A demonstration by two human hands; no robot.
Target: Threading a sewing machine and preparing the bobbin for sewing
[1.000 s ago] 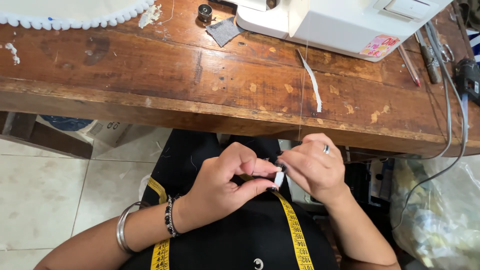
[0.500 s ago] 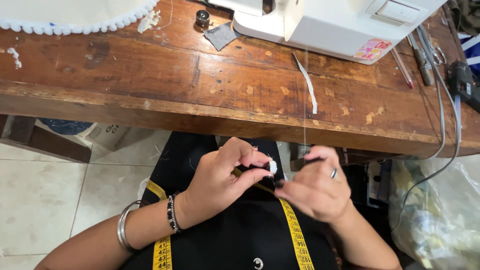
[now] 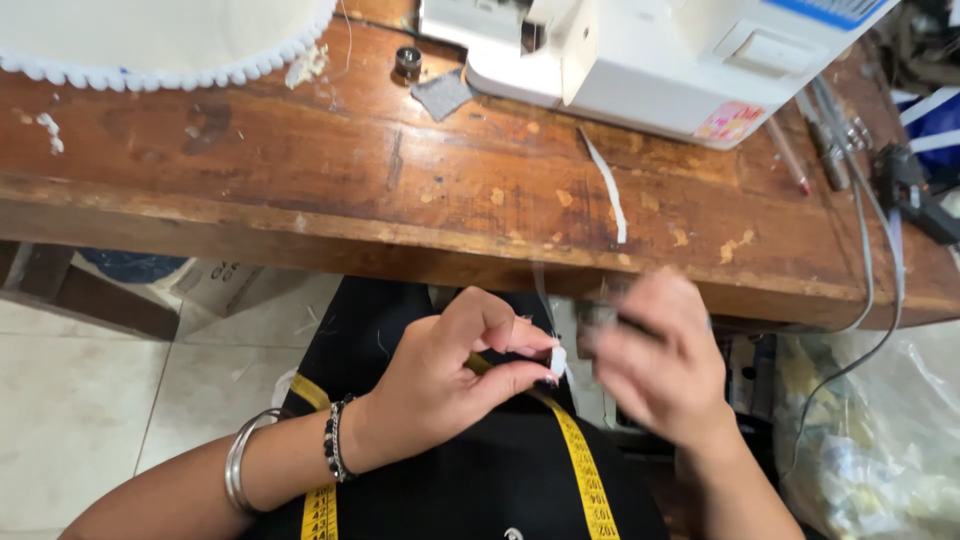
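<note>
My left hand (image 3: 440,385) is over my lap, below the table edge. Its thumb and fingertips pinch a small white piece (image 3: 557,361). My right hand (image 3: 660,365) is just to the right of it, blurred by motion, its fingers curled on a small dark tool (image 3: 598,316) that I cannot make out clearly. A thin pale thread (image 3: 540,290) runs up from between the hands toward the white sewing machine (image 3: 650,55). A yellow measuring tape (image 3: 585,470) hangs over my black clothing.
The worn wooden table (image 3: 300,180) carries a white fabric strip (image 3: 608,190), a grey fabric scrap (image 3: 442,93), a metal bobbin (image 3: 407,62) and white trimmed cloth (image 3: 150,35). At the right are cables (image 3: 865,260), a glue gun (image 3: 910,185) and a plastic bag (image 3: 870,440).
My right hand has drawn away to the right and slightly up, now blurred. The left hand keeps its pinch on the white piece and has hardly moved.
</note>
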